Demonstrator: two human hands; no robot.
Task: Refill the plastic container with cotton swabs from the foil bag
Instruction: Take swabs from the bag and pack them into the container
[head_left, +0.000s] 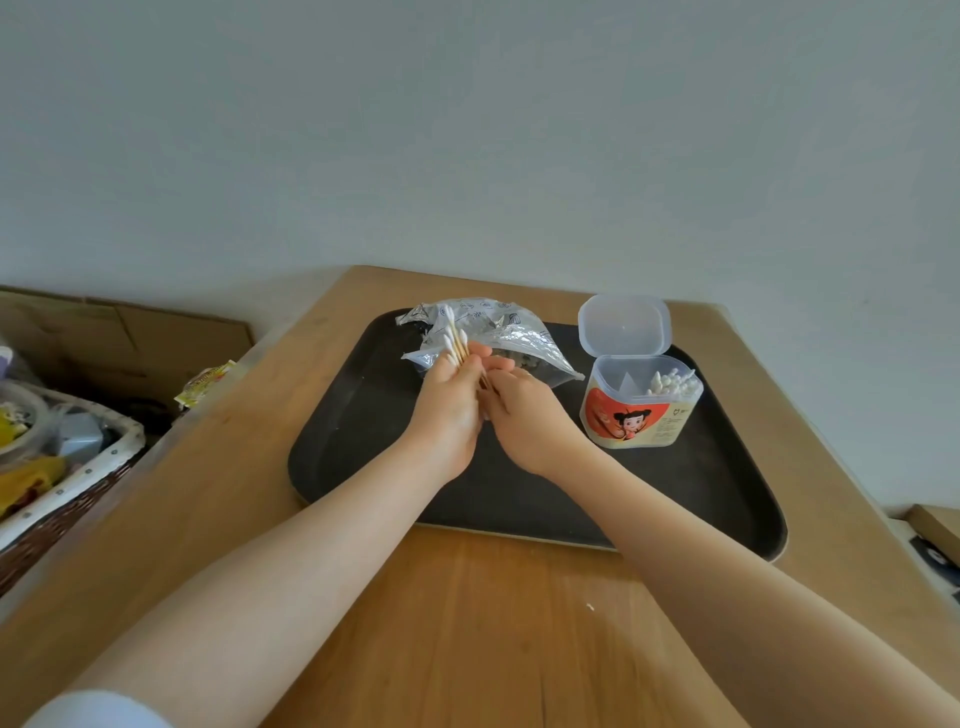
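A pale wall (467, 130) backs one wooden desk (467, 623). On it lies one dark tray (675, 499). Left of the desk stand a cardboard box (130, 338) and a wicker basket (67, 499) of oddments. At the tray's far side lies one crumpled foil bag (498, 327). Right of it stands one container (641, 400), lid (623, 325) flipped up, with swabs in its right part. Two hands meet before the bag: the left hand (447, 400) grips a bunch of swabs (456, 344), tips up; the right hand (524, 410) curls against the bunch's lower end.
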